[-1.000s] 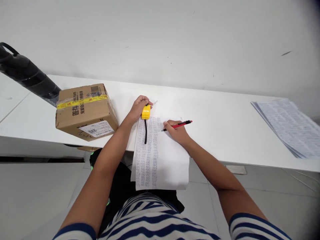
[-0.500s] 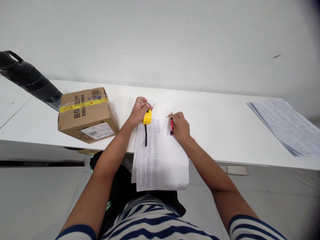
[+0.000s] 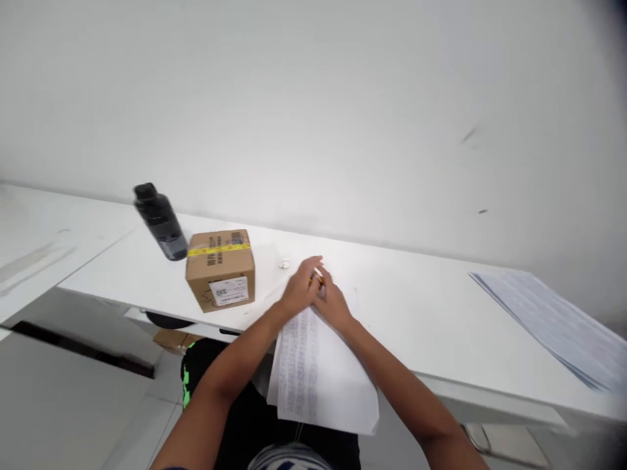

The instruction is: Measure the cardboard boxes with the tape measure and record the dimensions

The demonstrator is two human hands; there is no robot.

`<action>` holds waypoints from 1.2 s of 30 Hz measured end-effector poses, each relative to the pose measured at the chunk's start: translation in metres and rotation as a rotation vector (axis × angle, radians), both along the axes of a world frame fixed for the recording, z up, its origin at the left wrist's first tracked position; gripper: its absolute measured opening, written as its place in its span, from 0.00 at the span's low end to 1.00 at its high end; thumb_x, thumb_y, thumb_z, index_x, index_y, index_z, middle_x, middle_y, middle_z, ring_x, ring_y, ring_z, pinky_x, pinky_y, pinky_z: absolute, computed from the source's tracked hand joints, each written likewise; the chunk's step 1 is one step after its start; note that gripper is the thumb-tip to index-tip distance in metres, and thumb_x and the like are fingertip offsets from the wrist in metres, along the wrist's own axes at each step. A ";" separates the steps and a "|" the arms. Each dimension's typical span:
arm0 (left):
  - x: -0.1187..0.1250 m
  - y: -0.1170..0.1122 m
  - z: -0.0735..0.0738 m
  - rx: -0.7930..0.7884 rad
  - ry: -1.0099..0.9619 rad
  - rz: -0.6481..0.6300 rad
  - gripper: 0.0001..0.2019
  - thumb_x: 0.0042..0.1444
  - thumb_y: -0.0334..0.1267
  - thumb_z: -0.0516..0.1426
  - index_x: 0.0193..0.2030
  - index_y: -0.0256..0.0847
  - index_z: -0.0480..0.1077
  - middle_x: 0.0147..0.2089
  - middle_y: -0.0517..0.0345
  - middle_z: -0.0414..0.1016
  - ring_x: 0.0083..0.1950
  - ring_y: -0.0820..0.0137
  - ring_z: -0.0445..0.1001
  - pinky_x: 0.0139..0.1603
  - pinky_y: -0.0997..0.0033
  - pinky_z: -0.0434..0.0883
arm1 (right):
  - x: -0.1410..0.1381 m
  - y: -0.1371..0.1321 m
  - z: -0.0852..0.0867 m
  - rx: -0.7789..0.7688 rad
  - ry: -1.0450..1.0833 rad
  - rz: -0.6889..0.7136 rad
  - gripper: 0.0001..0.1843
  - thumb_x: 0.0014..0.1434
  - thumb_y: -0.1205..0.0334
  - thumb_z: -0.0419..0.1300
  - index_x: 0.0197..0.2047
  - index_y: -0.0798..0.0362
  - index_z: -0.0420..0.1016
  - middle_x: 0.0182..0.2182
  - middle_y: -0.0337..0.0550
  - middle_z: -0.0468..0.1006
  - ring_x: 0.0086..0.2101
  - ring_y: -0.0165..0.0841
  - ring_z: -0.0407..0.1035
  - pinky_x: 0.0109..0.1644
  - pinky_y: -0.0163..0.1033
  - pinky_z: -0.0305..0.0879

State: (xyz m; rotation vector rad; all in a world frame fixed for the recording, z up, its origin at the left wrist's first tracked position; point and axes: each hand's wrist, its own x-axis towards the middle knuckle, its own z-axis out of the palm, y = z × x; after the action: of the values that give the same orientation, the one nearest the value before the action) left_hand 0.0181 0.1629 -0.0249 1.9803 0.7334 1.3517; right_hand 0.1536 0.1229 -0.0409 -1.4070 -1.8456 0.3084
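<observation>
My left hand [image 3: 298, 288] and my right hand [image 3: 334, 303] meet over the top of the paper sheets [image 3: 337, 385], their fingers bent and touching. Between them a small yellow and black part of the tape measure [image 3: 321, 281] shows; most of it is covered by fingers. My left hand is closed around it. The fingers of my right hand are closed against the left ones, and what they hold is hidden. No marker can be seen. Dense handwritten columns run down the left side of the sheets, which hang over the table's front edge.
A taped cardboard box [image 3: 221, 269] stands on the white table [image 3: 416, 320] to the left, with a black bottle [image 3: 164, 225] behind it. A small whitish item [image 3: 284, 264] lies right of the box. Written papers [image 3: 553, 326] are stacked at the far right.
My hands have come together; they were apart, the left holding the tape measure and the right a red marker. The tape measure is now mostly covered. The camera view has shifted, showing more wall.
</observation>
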 end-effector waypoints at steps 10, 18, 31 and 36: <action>-0.098 -0.104 0.074 0.029 0.265 0.323 0.12 0.62 0.50 0.59 0.41 0.46 0.65 0.38 0.56 0.76 0.42 0.61 0.78 0.43 0.56 0.74 | -0.029 -0.045 0.065 0.907 -0.352 0.124 0.24 0.61 0.61 0.65 0.58 0.43 0.63 0.49 0.47 0.84 0.46 0.42 0.81 0.59 0.57 0.67; -0.148 -0.157 0.130 -0.006 0.297 -0.067 0.14 0.64 0.48 0.56 0.33 0.44 0.59 0.29 0.63 0.68 0.27 0.73 0.65 0.29 0.71 0.62 | -0.054 -0.083 0.127 0.741 -0.127 0.578 0.37 0.60 0.52 0.65 0.68 0.37 0.55 0.56 0.49 0.77 0.58 0.45 0.73 0.63 0.59 0.68; -0.145 -0.165 0.118 0.251 0.263 0.023 0.15 0.59 0.40 0.56 0.26 0.44 0.54 0.21 0.66 0.58 0.22 0.75 0.56 0.24 0.71 0.56 | -0.053 -0.110 0.166 0.622 -0.560 0.637 0.26 0.66 0.67 0.56 0.65 0.42 0.64 0.58 0.47 0.76 0.56 0.40 0.72 0.57 0.48 0.76; -0.135 -0.170 0.114 0.371 0.320 0.059 0.16 0.60 0.38 0.54 0.24 0.44 0.53 0.20 0.65 0.57 0.21 0.74 0.53 0.23 0.68 0.52 | -0.039 -0.089 0.153 0.638 -0.579 0.538 0.23 0.66 0.64 0.57 0.64 0.44 0.66 0.60 0.49 0.76 0.56 0.41 0.73 0.53 0.48 0.77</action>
State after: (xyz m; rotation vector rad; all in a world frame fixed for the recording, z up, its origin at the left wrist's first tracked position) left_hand -0.1170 -0.0067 0.0895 2.5273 0.7275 1.2912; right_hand 0.1145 0.0334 0.1120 -0.5676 -2.4761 -0.4532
